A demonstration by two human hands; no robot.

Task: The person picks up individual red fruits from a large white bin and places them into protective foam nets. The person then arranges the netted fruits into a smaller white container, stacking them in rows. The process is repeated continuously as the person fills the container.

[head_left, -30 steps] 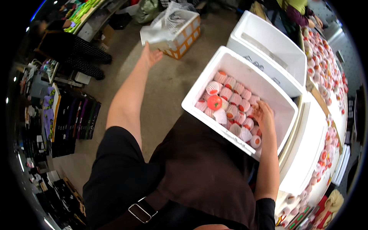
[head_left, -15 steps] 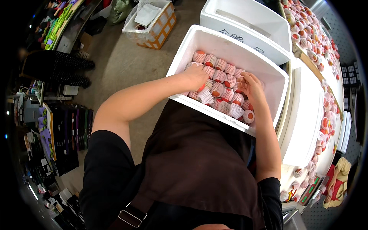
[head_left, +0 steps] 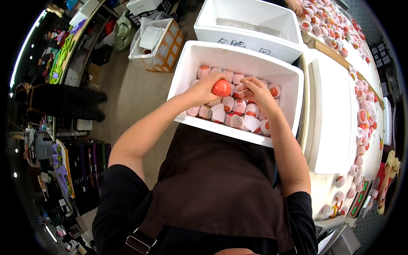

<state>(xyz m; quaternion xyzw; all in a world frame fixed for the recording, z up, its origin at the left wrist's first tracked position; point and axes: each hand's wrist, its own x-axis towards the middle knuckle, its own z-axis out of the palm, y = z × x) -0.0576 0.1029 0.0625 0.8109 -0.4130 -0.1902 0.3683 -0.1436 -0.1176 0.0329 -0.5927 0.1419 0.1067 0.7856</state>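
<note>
My left hand (head_left: 207, 88) is closed around a bare red tomato (head_left: 221, 88), held just above the packed fruit in a white foam box (head_left: 289, 95). Close to its right, my right hand (head_left: 260, 94) is bent inward with thumb and fingers pinched. A scrap of white foam net (head_left: 241, 89) shows at those fingertips, partly hidden by them. Beneath both hands lie rows of tomatoes (head_left: 239, 106) in pale foam net sleeves, their red skin showing through. My wrists and hands cover part of the rows.
Beyond the box stands a second white foam box (head_left: 250, 40). To the right, a white foam lid (head_left: 333, 114) lies on a table, with many netted tomatoes (head_left: 327, 27) past it. Another person's hand (head_left: 294, 6) reaches in there. An orange-and-white crate (head_left: 171, 49) sits on the floor.
My left hand has come up out of the rows with the bare tomato. My right hand has moved left toward it, its fingers now pinched. The whole view has shifted slightly.
</note>
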